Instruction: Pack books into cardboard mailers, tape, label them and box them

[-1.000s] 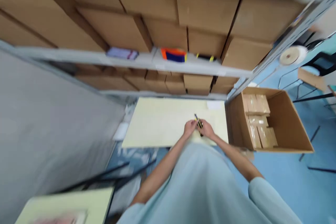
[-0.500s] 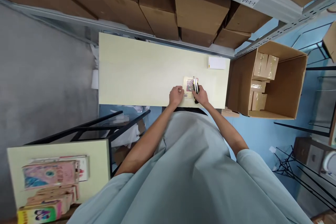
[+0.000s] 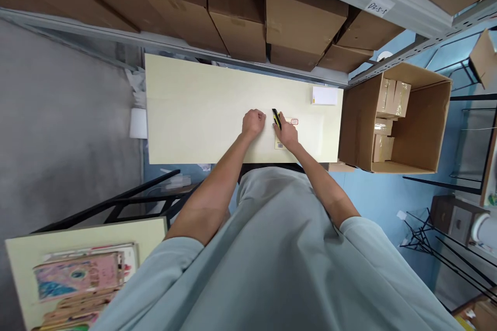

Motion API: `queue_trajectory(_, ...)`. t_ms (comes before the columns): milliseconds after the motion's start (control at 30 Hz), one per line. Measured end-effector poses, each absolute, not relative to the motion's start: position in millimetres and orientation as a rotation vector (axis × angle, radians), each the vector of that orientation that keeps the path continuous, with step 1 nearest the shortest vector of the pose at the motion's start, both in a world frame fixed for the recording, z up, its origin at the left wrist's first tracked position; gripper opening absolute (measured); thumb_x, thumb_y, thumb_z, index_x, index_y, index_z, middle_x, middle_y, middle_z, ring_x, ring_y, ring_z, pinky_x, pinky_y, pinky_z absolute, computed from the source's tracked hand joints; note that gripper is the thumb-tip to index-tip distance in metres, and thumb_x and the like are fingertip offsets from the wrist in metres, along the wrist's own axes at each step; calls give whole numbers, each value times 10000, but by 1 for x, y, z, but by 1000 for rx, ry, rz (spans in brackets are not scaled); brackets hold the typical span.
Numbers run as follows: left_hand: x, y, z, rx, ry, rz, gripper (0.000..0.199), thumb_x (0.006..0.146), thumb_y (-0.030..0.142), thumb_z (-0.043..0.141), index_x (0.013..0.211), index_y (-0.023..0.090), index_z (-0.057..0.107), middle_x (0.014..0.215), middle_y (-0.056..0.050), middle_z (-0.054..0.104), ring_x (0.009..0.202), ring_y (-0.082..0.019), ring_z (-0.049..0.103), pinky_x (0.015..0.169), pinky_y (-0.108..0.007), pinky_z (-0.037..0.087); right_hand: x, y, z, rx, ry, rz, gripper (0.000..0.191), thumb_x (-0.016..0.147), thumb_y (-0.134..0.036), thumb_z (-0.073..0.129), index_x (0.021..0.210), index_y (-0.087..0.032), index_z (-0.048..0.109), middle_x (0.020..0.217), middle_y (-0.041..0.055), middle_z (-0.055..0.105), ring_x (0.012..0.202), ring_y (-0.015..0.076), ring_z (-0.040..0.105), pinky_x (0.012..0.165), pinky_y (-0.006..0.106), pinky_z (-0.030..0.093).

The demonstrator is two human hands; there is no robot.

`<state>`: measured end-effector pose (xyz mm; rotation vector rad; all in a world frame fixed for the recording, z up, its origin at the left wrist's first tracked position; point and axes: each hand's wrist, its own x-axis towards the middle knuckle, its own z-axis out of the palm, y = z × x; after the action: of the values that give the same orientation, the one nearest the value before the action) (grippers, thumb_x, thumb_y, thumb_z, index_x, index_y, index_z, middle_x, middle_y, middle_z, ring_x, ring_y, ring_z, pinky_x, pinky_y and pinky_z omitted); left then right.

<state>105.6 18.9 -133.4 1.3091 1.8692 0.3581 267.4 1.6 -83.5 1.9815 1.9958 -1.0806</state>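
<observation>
Tabletop [image 3: 194, 114]: pale-cream rectangle.
Cutter [image 3: 276, 118]: slim, black-and-yellow, eleven o'clock from your right hand [image 3: 288, 134], clamped in its fingers; probably light, stiff; grip the handle.
Left hand [image 3: 253, 123]: cutter's nine o'clock, fingers curled together.

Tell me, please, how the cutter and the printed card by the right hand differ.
The cutter is black and yellow, while the printed card is mostly pale. The cutter is slim; the printed card is broader. The right hand holds the cutter, whereas the printed card lies on the table, partly hidden by that hand. Both are near the right hand.
</observation>
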Motion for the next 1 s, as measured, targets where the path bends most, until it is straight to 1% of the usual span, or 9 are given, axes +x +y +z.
queue_trajectory(100, 107, 35, -131, 1222, 1866, 239, 295, 1025, 381, 601, 1075, 146, 772, 1142, -128, 786, 1074, -266, 698, 1001, -376, 531, 260, 2, -78, 1966, 1916, -1017, 659, 1147, -385, 387, 1726, -127, 208, 1281, 196, 760, 1186, 365, 709, 1021, 514, 575)
queue_trajectory(233, 113, 46, -126, 1128, 1943, 113, 314, 1016, 477, 622, 1078, 210, 775, 1210, -97, 796, 1157, -283, 710, 1011, -384, 555, 249, 0, -71, 1952, 1847, -957, 653, 1159, -400, 345, 1745, -165, 178, 1321, 161, 759, 1202, 313, 708, 1010, 423, 570)
queue_trajectory(300, 117, 48, -124, 1090, 1977, 88, 310, 1005, 499, 638, 1058, 224, 770, 1238, -99, 791, 1189, -297, 707, 997, -389, 567, 243, -2, -69, 1953, 1820, -929, 653, 1163, -404, 333, 1749, -170, 169, 1331, 156, 757, 1194, 298, 715, 1004, 398, 564)
queue_trajectory(400, 122, 49, -122, 1038, 2015, 84, 291, 978, 502, 677, 1021, 229, 767, 1249, -111, 785, 1195, -313, 707, 983, -398, 581, 235, -3, -66, 1969, 1777, -887, 648, 1162, -390, 343, 1750, -178, 172, 1321, 156, 758, 1169, 295, 729, 987, 394, 567)
queue_trajectory(500, 126, 50, -122, 998, 2038, 102, 284, 964, 495, 688, 1016, 229, 772, 1218, -114, 791, 1171, -322, 715, 985, -414, 586, 230, -4, -64, 1967, 1763, -845, 649, 1163, -361, 351, 1754, -186, 148, 1316, 157, 756, 1155, 287, 734, 985, 398, 567)
queue_trajectory(600, 128, 52, -124, 959, 2046, 108, 287, 954, 487, 691, 1012, 221, 782, 1192, -118, 800, 1154, -335, 721, 983, -429, 589, 226, -3, -62, 1940, 1769, -803, 657, 1165, -331, 343, 1759, -182, 105, 1331, 177, 744, 1160, 278, 733, 990, 399, 565)
queue_trajectory(767, 130, 54, -124, 919, 2059, 111, 280, 945, 463, 694, 1023, 211, 789, 1195, -123, 802, 1145, -334, 724, 959, -426, 597, 220, 1, -62, 1899, 1745, -739, 639, 1157, -286, 350, 1749, -147, 154, 1354, 224, 718, 1183, 286, 729, 994, 406, 570)
queue_trajectory(933, 132, 57, -120, 870, 2071, 109, 241, 933, 407, 709, 1038, 207, 794, 1199, -121, 806, 1148, -337, 734, 963, -436, 607, 217, 3, -64, 1874, 1739, -723, 647, 1152, -243, 316, 1752, -133, 100, 1352, 241, 715, 1171, 280, 744, 989, 405, 586)
queue_trajectory(1000, 132, 58, -119, 857, 2085, 109, 232, 923, 394, 722, 1031, 203, 799, 1191, -125, 809, 1141, -342, 739, 959, -441, 612, 216, 3, -65, 1875, 1731, -728, 645, 1148, -226, 306, 1752, -132, 101, 1364, 249, 707, 1172, 282, 750, 977, 412, 599)
